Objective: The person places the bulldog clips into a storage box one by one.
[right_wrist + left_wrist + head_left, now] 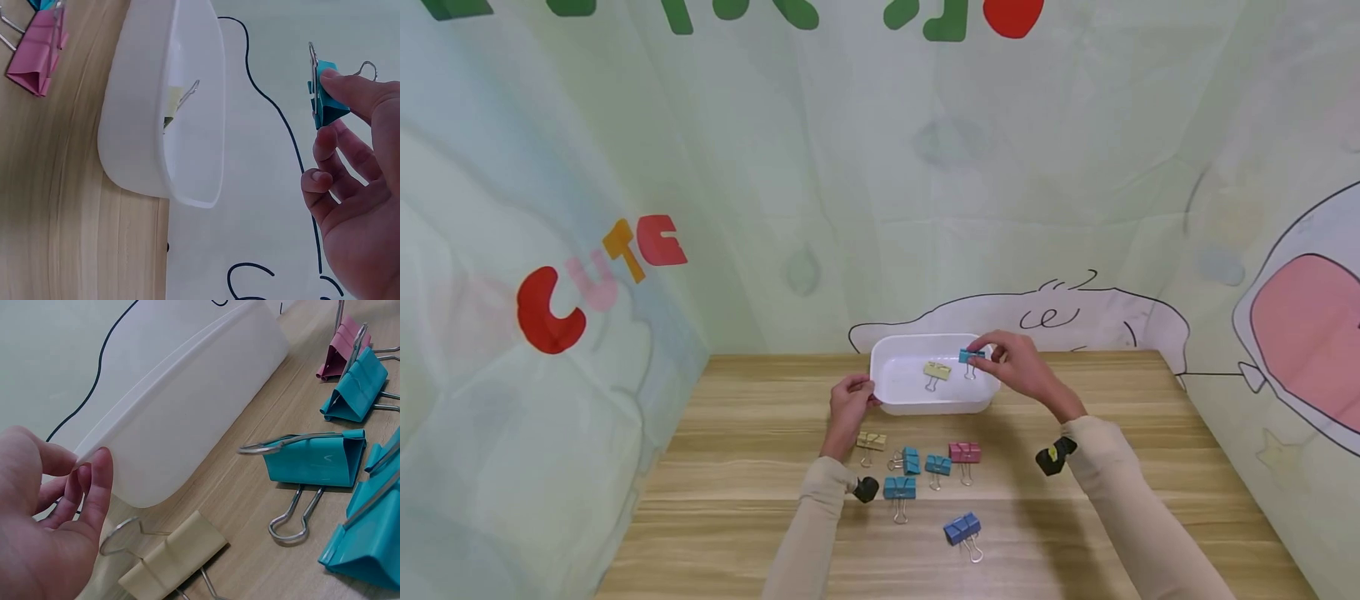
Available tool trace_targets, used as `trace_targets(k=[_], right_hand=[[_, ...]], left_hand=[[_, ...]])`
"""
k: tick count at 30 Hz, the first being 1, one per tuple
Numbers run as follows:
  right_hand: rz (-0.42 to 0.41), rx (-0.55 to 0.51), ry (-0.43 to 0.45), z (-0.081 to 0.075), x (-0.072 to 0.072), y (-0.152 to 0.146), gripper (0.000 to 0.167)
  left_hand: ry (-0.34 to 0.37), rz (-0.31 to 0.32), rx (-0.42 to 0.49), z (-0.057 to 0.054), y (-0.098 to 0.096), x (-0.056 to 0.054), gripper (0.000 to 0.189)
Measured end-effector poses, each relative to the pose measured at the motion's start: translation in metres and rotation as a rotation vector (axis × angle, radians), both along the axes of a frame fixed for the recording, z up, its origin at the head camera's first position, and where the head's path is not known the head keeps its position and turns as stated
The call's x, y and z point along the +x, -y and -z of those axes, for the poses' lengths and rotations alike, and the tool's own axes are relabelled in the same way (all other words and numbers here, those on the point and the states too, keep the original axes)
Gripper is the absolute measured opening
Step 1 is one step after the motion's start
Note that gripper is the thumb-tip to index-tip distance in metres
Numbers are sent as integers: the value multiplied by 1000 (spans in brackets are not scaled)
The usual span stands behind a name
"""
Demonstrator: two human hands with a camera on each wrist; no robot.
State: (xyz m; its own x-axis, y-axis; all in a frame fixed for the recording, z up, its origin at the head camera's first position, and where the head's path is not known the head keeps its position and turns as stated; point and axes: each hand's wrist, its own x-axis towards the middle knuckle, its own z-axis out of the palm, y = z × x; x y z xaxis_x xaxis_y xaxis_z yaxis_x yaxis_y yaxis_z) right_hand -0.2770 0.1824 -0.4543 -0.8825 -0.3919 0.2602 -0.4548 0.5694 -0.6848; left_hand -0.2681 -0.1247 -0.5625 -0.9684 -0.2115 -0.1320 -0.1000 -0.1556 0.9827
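My right hand (pixel 1017 365) pinches a teal binder clip (pixel 329 94) between thumb and fingers, over the right end of a white plastic tub (pixel 932 408). With thumb and fingertips, my left hand (pixel 56 506) grips the rim at the tub's left end. Inside the tub lies a pale yellow binder clip (pixel 936 371). Nearest the left hand on the table is another pale yellow binder clip (pixel 175 556). Around it lie several teal binder clips (pixel 900 488), a pink binder clip (pixel 965 452) and, nearer the front, a blue binder clip (pixel 962 528).
The wooden table (pixel 760 500) meets a printed cloth backdrop (pixel 865 192) right behind the tub. Cloth also hangs along the left and right sides. A black wrist camera (pixel 1056 456) sits on the right wrist, another black camera (pixel 866 489) on the left.
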Motion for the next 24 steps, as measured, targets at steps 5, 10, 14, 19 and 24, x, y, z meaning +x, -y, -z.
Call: trace_targets(k=[5,10,14,19,24], right_hand=[[29,-13,23,-3,-5,2,21],[31,-19,18,-3,-6,4,22],[50,-36,5,-1,-9,4,29],[65,-41,11,-1,-10,3,49],[53,-28,26,-3,-7,3,56]], left_hand=[[-6,-13,-9,0,-1,1,28],[3,-22,-8,0,-1,1,27],[14,-21,-10,-2,-2,2,27],[21,-4,-12,-4,0,1,30],[19,-6,-15,-4,-2,1,30]])
